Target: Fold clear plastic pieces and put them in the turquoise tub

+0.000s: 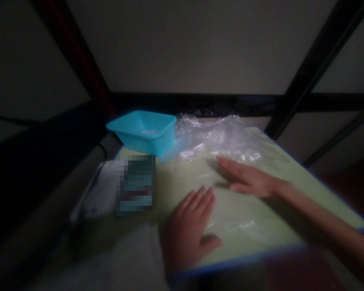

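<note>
Head view: table bearing clear plastic film, seemingly part-flattened: smooth on the near side, unsmoothed and crumpled far. Left hand, near, and right hand, farther right: fingers extended, grasping nothing. Turquoise tub, far left.

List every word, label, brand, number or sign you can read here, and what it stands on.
None can be read.
Pixelated rectangular item: blocked out; any text is unreadable.
Turquoise tub: no lettering visible; the pale patch inside is too blurred.
Crumpled clear plastic: only glare shows.
</note>
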Available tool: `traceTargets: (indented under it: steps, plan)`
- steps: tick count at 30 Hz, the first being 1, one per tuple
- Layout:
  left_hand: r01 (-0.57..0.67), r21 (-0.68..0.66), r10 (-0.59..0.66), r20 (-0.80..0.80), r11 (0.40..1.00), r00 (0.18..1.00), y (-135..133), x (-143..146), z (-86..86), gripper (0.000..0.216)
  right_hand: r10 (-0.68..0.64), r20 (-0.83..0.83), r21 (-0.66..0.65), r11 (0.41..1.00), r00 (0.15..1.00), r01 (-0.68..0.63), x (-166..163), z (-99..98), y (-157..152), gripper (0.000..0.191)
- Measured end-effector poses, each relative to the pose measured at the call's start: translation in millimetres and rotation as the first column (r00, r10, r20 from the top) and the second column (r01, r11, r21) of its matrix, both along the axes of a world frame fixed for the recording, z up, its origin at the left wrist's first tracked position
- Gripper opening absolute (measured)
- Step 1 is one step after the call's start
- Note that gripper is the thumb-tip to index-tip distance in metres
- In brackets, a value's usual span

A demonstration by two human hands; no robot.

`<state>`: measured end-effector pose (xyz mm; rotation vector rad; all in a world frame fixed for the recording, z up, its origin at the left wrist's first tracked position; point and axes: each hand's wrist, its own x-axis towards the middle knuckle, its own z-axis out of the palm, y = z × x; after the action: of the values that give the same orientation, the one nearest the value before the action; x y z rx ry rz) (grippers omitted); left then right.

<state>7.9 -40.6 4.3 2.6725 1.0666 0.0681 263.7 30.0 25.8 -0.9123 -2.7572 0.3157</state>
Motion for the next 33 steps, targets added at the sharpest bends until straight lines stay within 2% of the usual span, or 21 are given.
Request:
traceTargets:
  steps: [3, 7, 10, 13, 15, 18, 20, 23, 27, 29, 33]
  plan:
    - [-0.004, -0.032, 0.004, -0.012, 0.999, 1.000, 0, 2, 4.0, 0.080, -0.047, 0.056, 0.000, 0.999, 0.997, 0.047, -7, -23.3, 37, 0.074]
    - [0.006, -0.050, -0.006, 0.007, 0.999, 1.000, 1, 2, 3.1, 0.083, -0.102, 0.070, 0.040, 0.994, 0.992, 0.100, 0, -43.8, 51, 0.075]
    - [0.024, -0.053, -0.024, 0.001, 0.998, 1.000, 0, -3, 1.8, 0.091, -0.112, 0.076, 0.035, 0.993, 0.991, 0.109, 4, -45.8, 50, 0.076]
    - [0.025, -0.040, -0.023, 0.054, 0.999, 0.998, 0, -7, 8.0, 0.092, -0.107, 0.069, 0.028, 0.994, 0.992, 0.105, 3, -45.1, 49, 0.075]
    - [-0.002, 0.023, 0.000, 0.106, 1.000, 0.994, 5, -4, 16.5, 0.088, -0.108, 0.064, 0.025, 0.994, 0.992, 0.107, 2, -45.2, 49, 0.074]
    - [-0.077, 0.175, 0.048, 0.165, 0.982, 0.985, 24, 16, 25.3, 0.077, -0.097, 0.059, 0.017, 0.995, 0.994, 0.096, 1, -45.5, 52, 0.076]
    - [-0.115, 0.224, 0.078, 0.169, 0.968, 0.983, 43, 34, 20.9, 0.072, -0.074, 0.062, 0.006, 0.997, 0.995, 0.073, 1, -45.7, 53, 0.078]
    - [-0.123, 0.239, 0.098, 0.116, 0.963, 0.988, 66, 54, -0.6, 0.066, -0.070, 0.068, 0.009, 0.998, 0.995, 0.070, 1, -46.3, 54, 0.079]
    - [-0.101, 0.279, 0.084, 0.071, 0.955, 0.994, 76, 53, -26.1, 0.067, -0.103, 0.068, 0.056, 0.993, 0.992, 0.099, 2, -47.8, 52, 0.074]
    - [-0.089, 0.292, 0.075, 0.057, 0.952, 0.996, 74, 44, -28.6, 0.066, -0.103, 0.065, 0.077, 0.992, 0.993, 0.098, 3, -48.8, 52, 0.072]
    - [-0.104, 0.269, 0.098, 0.034, 0.958, 0.995, 70, 27, -22.9, 0.065, -0.114, 0.059, 0.095, 0.990, 0.992, 0.108, 4, -50.6, 53, 0.072]
